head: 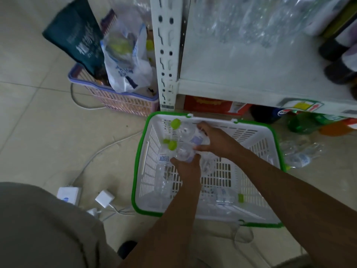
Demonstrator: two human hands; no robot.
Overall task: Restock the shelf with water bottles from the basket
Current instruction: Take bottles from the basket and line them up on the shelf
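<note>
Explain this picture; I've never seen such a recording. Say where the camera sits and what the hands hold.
No machine here: a person wears one camera on the head, looking down at their own arms. Both hands reach into a white slatted plastic basket with a green rim, standing on the tiled floor before a white metal shelf. The left hand grips a clear plastic water bottle with a green cap; the right hand grips a second such bottle. More bottles lie inside.

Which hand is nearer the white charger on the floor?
Left. The left hand is over the basket's side next to the charger; the right hand is farther in, toward the shelf.
</note>
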